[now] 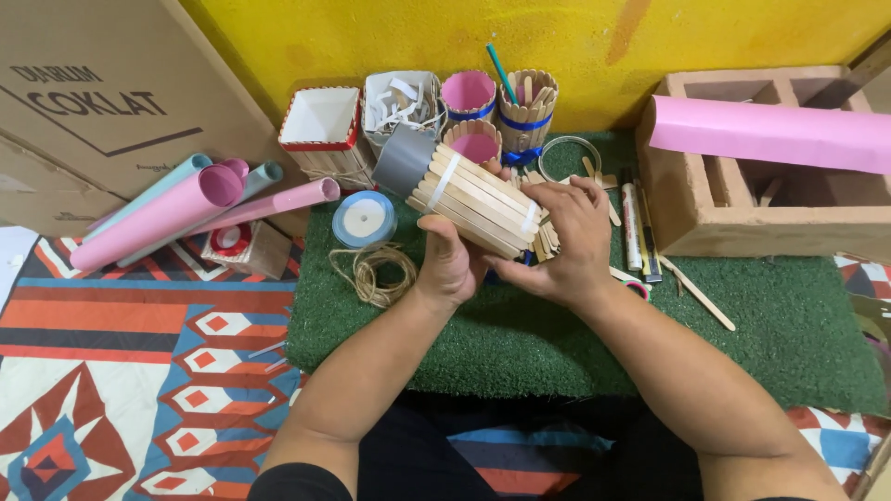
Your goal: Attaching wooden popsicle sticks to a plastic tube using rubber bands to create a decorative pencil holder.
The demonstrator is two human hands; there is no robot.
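Both my hands hold a grey tube covered with wooden craft sticks (469,197), tilted with its open grey end up and to the left. Two white bands run around the sticks. My left hand (447,264) grips it from below. My right hand (566,243) wraps the lower right end, fingers over the stick tips. The piece hangs above a green turf mat (520,343).
Stick-covered cups (526,111), a pink cup (468,93), a white square box (323,119) and a cup of white strips (401,100) stand at the yellow wall. Twine (376,272), a ribbon spool (364,218), pens (633,227), paper rolls (186,209) and a brick-like block (742,209) with a pink roll (770,134) lie around.
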